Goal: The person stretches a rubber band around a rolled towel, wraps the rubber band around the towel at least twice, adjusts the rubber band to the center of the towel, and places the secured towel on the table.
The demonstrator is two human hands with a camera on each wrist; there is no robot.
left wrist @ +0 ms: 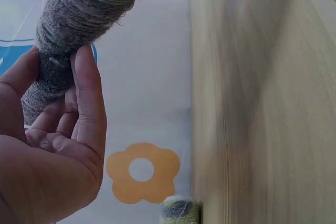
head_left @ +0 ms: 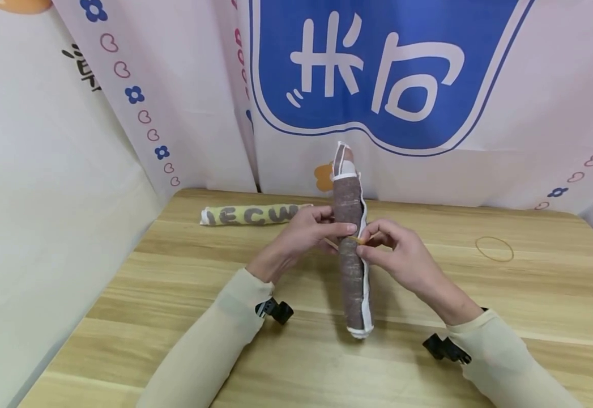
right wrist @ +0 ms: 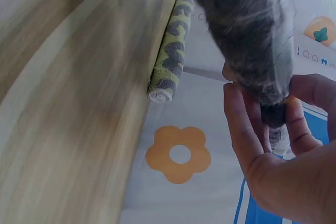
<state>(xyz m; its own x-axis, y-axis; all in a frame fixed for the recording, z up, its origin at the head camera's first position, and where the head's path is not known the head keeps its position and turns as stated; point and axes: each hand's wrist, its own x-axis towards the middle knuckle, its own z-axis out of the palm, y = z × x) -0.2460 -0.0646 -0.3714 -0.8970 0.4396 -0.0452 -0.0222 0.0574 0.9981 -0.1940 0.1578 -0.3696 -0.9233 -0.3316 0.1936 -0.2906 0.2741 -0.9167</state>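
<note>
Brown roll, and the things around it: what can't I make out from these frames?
- Brown roll: one end, both wrist views, cut off by the top edge; underside, head view, turned away.
- Rubber band on it: full loop, head view, hidden by the roll and right grip.
- Yellow roll: lettering near its right end, head view, behind the left grip.

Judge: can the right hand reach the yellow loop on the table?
Probably yes: nothing visible blocks the right hand from the loop, though that hand pinches a band at the brown roll.
</note>
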